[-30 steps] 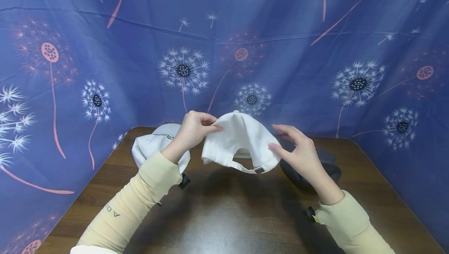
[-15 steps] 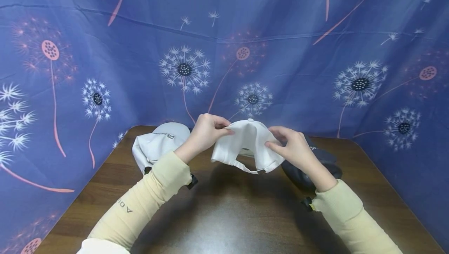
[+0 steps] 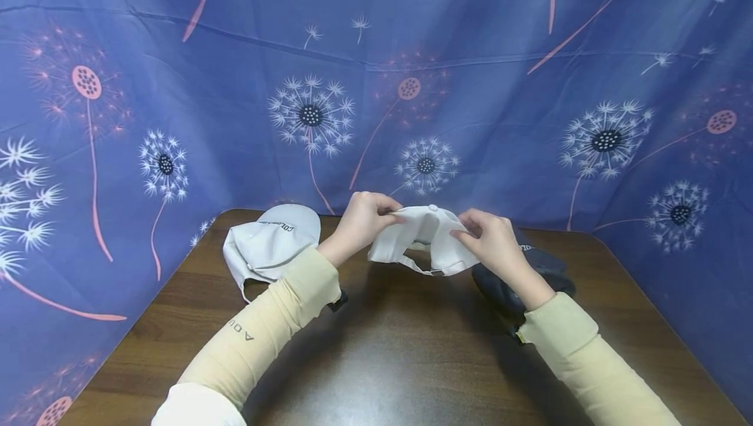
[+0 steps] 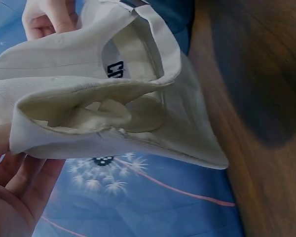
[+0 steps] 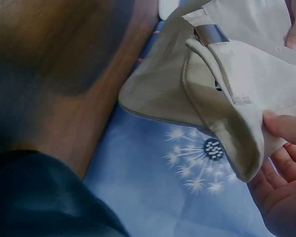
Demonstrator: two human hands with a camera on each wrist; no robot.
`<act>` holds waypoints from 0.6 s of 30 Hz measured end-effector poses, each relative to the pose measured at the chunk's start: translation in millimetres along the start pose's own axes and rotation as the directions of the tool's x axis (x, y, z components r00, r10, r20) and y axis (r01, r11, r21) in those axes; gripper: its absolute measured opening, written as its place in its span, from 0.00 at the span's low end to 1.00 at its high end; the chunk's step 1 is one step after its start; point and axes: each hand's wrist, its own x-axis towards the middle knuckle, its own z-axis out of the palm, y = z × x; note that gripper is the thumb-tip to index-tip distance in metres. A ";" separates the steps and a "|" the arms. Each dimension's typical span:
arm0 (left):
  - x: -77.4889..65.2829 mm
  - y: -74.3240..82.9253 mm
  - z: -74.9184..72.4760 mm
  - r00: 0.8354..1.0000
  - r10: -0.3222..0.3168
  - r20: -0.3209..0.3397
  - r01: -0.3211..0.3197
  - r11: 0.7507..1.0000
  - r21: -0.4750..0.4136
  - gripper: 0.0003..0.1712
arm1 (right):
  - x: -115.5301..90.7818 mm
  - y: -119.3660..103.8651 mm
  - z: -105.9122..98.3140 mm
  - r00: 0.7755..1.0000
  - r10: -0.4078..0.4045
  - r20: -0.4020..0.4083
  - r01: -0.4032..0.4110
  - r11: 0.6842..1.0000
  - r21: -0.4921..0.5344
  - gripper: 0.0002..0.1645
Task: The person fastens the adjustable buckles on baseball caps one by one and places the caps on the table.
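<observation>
Between both hands a white baseball cap (image 3: 412, 236) hangs above the table, its back opening and strap facing me. My left hand (image 3: 363, 222) pinches the cap's left side between thumb and fingers. On the opposite side, my right hand (image 3: 491, 240) pinches the fabric the same way. In the left wrist view the cap (image 4: 64, 57) shows its hollow inside and dark letters through the back gap. A metal strap buckle (image 5: 210, 33) appears in the right wrist view. The front of the cap is mostly hidden from the head view.
A second white cap (image 3: 270, 243) with dark lettering lies at the back left of the wooden table (image 3: 376, 360). To the right, a dark cap (image 3: 547, 266) lies partly behind my right hand. A blue dandelion-print cloth (image 3: 365, 119) hangs behind the table.
Both hands still hold the white cap. It has shifted right and tipped so its back opening looks flatter. My left hand moved right with it, uncovering more of the other white cap.
</observation>
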 end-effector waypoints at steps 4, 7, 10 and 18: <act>0.9 -9.1 11.0 1.000 0.017 -0.014 -0.016 1.000 0.009 0.06 | -1.4 10.6 7.9 0.999 -0.040 -0.033 0.039 0.999 -0.028 0.08; 0.3 -16.5 18.7 0.999 0.030 -0.024 -0.030 1.000 0.003 0.06 | -2.5 16.4 12.5 0.998 -0.048 -0.028 0.047 0.998 -0.041 0.07; -0.9 -22.0 26.0 0.999 0.032 -0.034 -0.032 0.999 0.004 0.07 | -4.2 19.5 15.1 1.000 -0.029 0.000 0.029 0.998 -0.050 0.07; -6.2 -31.1 46.0 0.999 -0.012 0.031 0.011 0.998 0.061 0.05 | -10.5 29.3 22.4 0.996 0.005 0.087 0.001 0.998 -0.071 0.07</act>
